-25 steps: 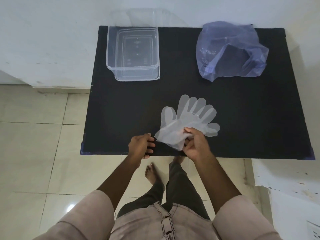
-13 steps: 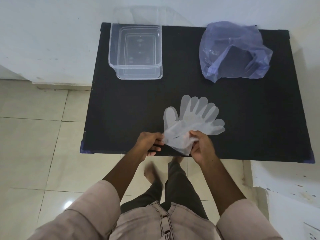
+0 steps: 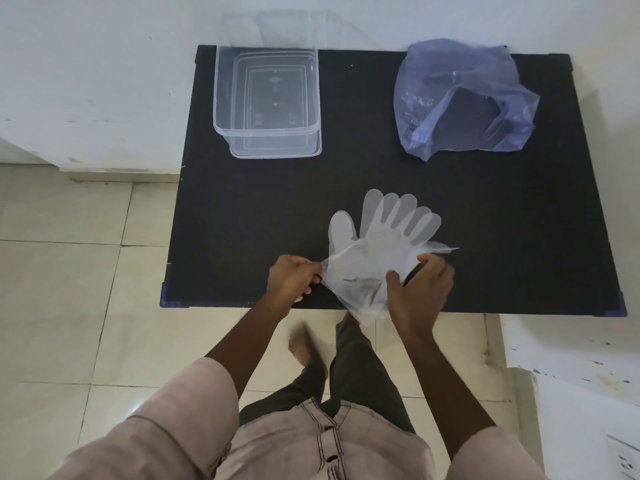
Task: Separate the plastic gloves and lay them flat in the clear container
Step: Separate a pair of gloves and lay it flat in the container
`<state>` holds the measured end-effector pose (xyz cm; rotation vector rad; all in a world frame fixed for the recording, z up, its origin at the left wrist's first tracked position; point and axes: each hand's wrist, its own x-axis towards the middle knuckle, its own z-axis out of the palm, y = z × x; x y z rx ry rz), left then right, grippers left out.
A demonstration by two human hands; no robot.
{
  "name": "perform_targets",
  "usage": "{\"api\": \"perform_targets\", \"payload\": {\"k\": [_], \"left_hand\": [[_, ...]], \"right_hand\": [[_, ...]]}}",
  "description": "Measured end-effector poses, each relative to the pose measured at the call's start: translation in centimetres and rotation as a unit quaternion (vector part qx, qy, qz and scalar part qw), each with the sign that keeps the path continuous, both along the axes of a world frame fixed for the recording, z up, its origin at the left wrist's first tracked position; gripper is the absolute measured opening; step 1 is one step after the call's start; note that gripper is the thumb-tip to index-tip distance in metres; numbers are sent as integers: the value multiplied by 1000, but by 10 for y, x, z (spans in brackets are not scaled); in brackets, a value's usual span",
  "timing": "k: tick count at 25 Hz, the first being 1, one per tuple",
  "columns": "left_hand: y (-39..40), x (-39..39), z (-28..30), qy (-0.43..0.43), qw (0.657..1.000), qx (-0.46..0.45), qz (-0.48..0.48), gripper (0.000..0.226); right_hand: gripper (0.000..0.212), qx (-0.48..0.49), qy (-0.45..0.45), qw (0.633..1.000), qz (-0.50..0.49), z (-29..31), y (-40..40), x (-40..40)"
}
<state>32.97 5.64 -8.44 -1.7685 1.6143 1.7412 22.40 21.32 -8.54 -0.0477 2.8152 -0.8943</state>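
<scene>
Over black table (image 3: 242, 220), both hands, left (image 3: 294, 278) and right (image 3: 420, 292), pinch plastic gloves (image 3: 374, 251) by opposite cuff edges.

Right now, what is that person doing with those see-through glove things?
The person is pulling apart a stack of thin plastic gloves at the near edge of the black table. The left hand pinches one cuff corner and the right hand holds down the rest. The clear container at the far left has no gloves in it yet. A crumpled bluish plastic bag lies at the far right.
</scene>
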Motion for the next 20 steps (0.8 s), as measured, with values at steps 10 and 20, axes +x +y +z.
{"api": "perform_targets", "payload": {"k": [10,20], "left_hand": [[8,3,10,146,975,155,71,17],[7,5,5,115,987,104,43,13]], "right_hand": [[57,19,-10,945,327,4,-26,33],[26,-46,-75,975,204,15,-28,23]]}}
